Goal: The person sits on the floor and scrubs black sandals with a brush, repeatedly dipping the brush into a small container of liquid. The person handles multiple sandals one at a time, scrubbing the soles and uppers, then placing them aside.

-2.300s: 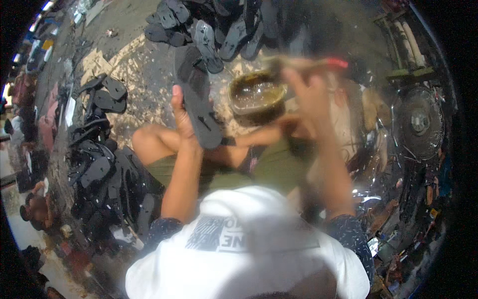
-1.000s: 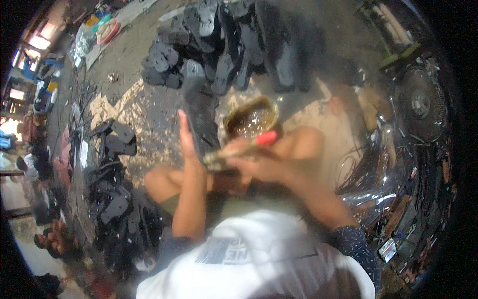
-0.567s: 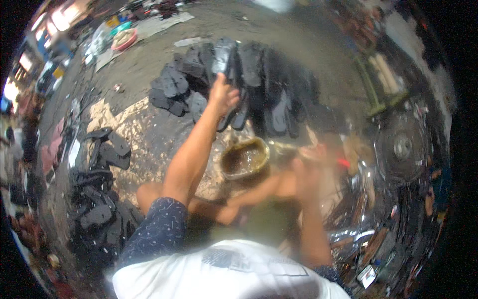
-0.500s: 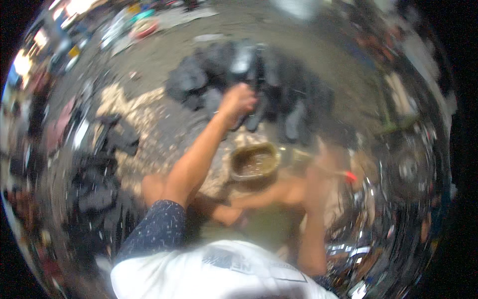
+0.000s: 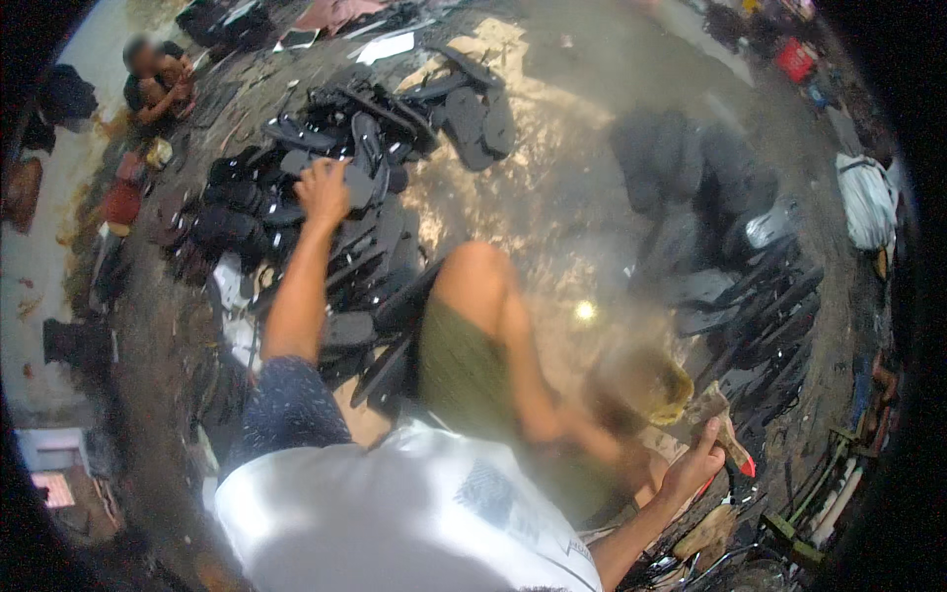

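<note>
My left hand (image 5: 324,192) reaches out over a heap of black flip-flops (image 5: 237,212) on the left, its fingers curled over a dark flip-flop (image 5: 361,185) on top. At the lower right, my right hand (image 5: 695,456) is closed around a worn brush (image 5: 730,434) with a red tip. Close to that hand is a yellowish tub (image 5: 673,397), partly blurred. A pair of black flip-flops (image 5: 473,126) lies beyond the heap.
Dark soles (image 5: 681,163) lie ahead on the right, smeared by haze. More flat dark pieces (image 5: 750,316) are spread at the right. A white sack (image 5: 868,202) stands farther right. Another person (image 5: 158,84) sits at the far left. My bent knee (image 5: 478,271) is in the middle.
The view has swung left. My left hand has moved from the dark soles ahead to the flip-flop heap on the left. The right hand, blurred before, now shows its brush clearly.
</note>
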The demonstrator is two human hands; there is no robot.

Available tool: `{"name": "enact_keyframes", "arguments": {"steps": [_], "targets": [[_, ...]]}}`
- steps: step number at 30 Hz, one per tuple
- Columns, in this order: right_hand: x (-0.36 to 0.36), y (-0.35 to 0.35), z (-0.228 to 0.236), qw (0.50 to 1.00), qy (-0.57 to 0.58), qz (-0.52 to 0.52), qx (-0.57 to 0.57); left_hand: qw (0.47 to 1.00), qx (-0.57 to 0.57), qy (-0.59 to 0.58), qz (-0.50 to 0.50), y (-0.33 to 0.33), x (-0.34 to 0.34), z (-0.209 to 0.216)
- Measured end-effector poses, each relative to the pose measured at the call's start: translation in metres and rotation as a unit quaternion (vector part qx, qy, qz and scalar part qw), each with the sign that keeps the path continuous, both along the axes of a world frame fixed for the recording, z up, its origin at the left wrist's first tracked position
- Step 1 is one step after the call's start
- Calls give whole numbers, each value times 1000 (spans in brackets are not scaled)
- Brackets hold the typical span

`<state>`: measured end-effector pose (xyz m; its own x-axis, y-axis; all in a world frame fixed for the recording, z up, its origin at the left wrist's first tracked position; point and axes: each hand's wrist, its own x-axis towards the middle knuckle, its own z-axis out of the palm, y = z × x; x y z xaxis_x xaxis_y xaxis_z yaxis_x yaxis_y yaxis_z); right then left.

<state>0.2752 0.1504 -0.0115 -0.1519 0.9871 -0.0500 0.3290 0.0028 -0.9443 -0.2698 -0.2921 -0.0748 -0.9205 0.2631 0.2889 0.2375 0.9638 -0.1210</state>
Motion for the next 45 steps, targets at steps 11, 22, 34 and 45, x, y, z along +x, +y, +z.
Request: {"name": "enact_keyframes", "arguments": {"steps": [11, 22, 34, 45], "targets": [[-59, 34, -36, 910, -320, 255, 74, 913, -36, -162, -372, -34, -59, 34], [-16, 38, 5, 991, 56, 118, 19, 908, 227, -191, -297, 38, 61, 57], [56, 49, 45, 991, -85, 53, 94, 854, 199, -254, -409, 124, 184, 81], [1, 27, 15, 990, 42, 131, 44, 945, 137, -195, -222, 66, 183, 142]]}}
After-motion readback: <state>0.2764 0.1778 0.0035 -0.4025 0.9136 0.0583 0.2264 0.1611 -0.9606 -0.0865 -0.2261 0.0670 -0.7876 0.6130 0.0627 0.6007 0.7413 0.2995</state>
